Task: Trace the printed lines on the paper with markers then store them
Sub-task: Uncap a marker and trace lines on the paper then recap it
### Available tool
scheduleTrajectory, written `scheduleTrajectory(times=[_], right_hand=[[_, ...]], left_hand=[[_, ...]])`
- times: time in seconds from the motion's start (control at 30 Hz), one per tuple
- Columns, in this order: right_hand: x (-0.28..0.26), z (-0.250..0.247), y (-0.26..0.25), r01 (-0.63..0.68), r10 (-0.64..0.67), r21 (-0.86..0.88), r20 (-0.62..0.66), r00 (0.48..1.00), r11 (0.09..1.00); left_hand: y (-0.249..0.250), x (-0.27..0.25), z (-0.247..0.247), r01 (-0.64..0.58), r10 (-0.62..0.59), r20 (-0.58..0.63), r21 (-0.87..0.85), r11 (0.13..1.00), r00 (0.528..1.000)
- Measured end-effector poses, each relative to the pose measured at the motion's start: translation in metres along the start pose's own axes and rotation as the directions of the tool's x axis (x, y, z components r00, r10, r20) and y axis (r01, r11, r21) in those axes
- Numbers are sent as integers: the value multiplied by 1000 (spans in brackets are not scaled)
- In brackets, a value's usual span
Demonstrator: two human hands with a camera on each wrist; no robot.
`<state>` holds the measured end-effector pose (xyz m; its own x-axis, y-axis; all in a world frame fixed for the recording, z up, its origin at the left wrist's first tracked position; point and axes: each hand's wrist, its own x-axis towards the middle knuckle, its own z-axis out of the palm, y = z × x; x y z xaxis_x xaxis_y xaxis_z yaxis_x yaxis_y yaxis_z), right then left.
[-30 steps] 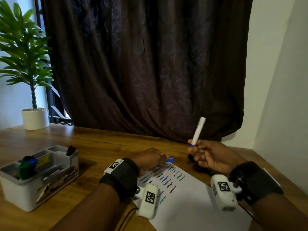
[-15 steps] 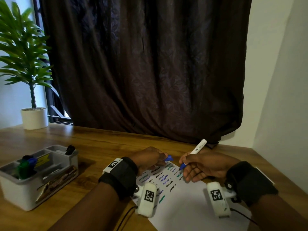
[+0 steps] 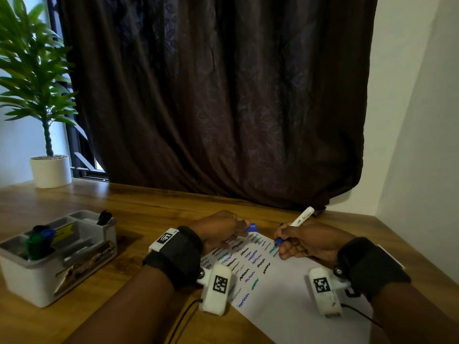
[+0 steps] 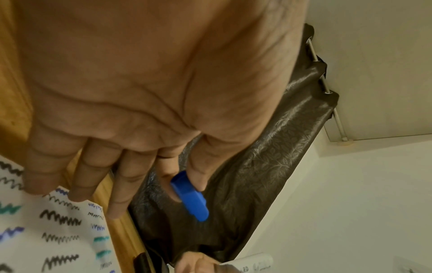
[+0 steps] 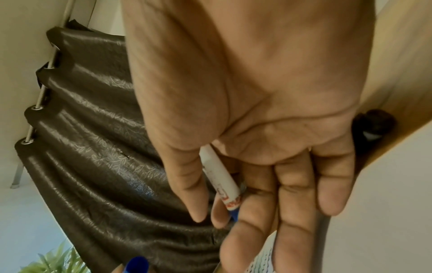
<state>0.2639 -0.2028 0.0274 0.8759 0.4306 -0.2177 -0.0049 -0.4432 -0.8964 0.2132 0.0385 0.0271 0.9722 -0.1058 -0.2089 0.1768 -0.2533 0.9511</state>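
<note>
Head view: marker [image 3: 295, 226] slants tip-down onto paper [image 3: 280, 294].

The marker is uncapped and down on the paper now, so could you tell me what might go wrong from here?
1. The left hand pinches the blue cap with thumb and forefinger while its other fingers rest on the paper; the cap could slip free or the sheet shift.
2. The right hand rests on the sheet beside coloured squiggles as it works the marker; wet ink might smear.
</note>
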Motion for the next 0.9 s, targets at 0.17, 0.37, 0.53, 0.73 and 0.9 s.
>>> scheduleTrajectory(times=[0.17,0.37,0.53,0.73,0.9], right_hand=[[-9,-2,-17,56,-54,68,-29,998,996],[-38,8,-48,189,-195,157,26,980,969],[-50,48,-46,231,-197,-129,235,952,964],[-48,61,-38,312,-204,-258,371,906,914],[-50,64,-33,352,-216,-325,388,896,878]], left_hand=[[-1,4,-1,41,-41,5,-21,999,999],[-3,7,-1,37,-38,-9,-17,999,999],[-6,9,-2,24,-24,17,1,1000,1000],[-2,6,0,49,-49,-32,-3,999,998],[-2,4,1,63,-63,-44,8,998,997]])
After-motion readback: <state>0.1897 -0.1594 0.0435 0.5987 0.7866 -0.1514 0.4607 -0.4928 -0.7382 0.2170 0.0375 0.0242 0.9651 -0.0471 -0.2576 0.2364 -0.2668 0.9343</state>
